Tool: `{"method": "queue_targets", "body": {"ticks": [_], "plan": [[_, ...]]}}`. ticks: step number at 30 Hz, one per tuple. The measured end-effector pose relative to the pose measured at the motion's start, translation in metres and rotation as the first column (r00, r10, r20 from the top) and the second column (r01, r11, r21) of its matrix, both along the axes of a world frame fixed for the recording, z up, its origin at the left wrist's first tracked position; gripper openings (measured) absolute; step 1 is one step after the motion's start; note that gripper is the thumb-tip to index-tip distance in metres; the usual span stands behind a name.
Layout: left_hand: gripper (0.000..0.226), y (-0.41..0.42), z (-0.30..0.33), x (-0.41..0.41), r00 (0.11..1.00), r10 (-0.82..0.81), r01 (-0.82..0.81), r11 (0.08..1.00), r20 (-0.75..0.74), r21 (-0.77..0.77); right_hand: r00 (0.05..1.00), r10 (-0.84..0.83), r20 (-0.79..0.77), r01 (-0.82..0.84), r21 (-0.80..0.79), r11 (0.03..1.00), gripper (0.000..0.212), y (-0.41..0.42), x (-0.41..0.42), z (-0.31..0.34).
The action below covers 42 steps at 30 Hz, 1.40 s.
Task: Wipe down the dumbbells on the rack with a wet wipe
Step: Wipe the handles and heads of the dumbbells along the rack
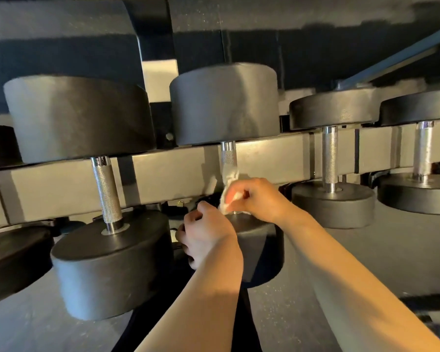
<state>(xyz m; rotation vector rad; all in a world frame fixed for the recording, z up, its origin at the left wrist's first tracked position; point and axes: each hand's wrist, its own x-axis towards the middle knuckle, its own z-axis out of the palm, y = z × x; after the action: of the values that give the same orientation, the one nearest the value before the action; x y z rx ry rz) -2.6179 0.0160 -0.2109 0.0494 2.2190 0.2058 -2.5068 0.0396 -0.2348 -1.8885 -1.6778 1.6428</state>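
Wipe pinched in right hand, wrapped low on handle running straight up and away. Left hand curled just below, gripping near weight.

Your view is dim and warm-toned, with light falling from the right across your forearms and your right hand. Above that hand, glare streaks the chrome dumbbell handles, and a bright band lights the rack rail. Below your left hand deep shadow swallows detail. Straight lines bow toward the edges, and the whole picture looks slightly soft.
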Motion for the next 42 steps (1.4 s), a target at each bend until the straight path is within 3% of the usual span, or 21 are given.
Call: {"method": "queue_targets", "body": {"ticks": [3, 7, 10, 18, 24, 31, 36, 39, 42], "plan": [[0.042, -0.002, -0.005, 0.000, 1.000, -0.013, 0.013, 1.000, -0.016, 0.001, 0.996, 0.082, 0.036, -0.076, -0.153, 0.985, 0.012, 0.002, 0.014, 0.006], [0.044, -0.002, -0.006, 0.002, 0.999, -0.002, 0.004, 1.000, -0.042, 0.027, 0.948, 0.268, 0.171, -0.192, -0.365, 0.911, 0.026, 0.022, 0.036, 0.014], [0.044, -0.002, -0.005, 0.002, 0.999, 0.000, 0.001, 1.000, -0.045, 0.024, 0.957, 0.246, 0.156, -0.159, -0.428, 0.890, 0.026, 0.021, 0.038, 0.015], [0.045, -0.001, -0.004, 0.002, 0.999, -0.014, 0.016, 1.000, -0.045, 0.027, 0.932, 0.318, 0.173, -0.245, -0.346, 0.906, 0.022, 0.013, 0.029, 0.015], [0.044, -0.002, -0.006, 0.003, 0.999, -0.005, 0.006, 1.000, -0.044, 0.025, 0.877, 0.421, 0.233, -0.352, -0.284, 0.892, 0.042, 0.015, 0.025, 0.002], [0.044, -0.003, -0.007, 0.002, 0.999, 0.005, -0.004, 1.000, -0.045, 0.018, 0.822, 0.529, 0.211, -0.506, -0.156, 0.848, 0.020, 0.005, 0.015, 0.027], [0.044, -0.003, -0.004, 0.002, 0.999, 0.006, -0.005, 1.000, -0.034, 0.010, 0.790, 0.577, 0.210, -0.547, -0.184, 0.816, 0.039, 0.008, -0.001, 0.016], [0.042, -0.002, -0.003, 0.003, 0.999, 0.020, -0.019, 1.000, -0.039, 0.021, 0.748, 0.600, 0.283, -0.547, -0.249, 0.799, 0.033, 0.013, -0.015, 0.009], [0.043, -0.002, -0.002, 0.003, 0.998, 0.046, -0.045, 0.999, -0.044, 0.030, 0.814, 0.550, 0.186, -0.503, -0.246, 0.829, 0.024, 0.015, -0.007, 0.012]]}}
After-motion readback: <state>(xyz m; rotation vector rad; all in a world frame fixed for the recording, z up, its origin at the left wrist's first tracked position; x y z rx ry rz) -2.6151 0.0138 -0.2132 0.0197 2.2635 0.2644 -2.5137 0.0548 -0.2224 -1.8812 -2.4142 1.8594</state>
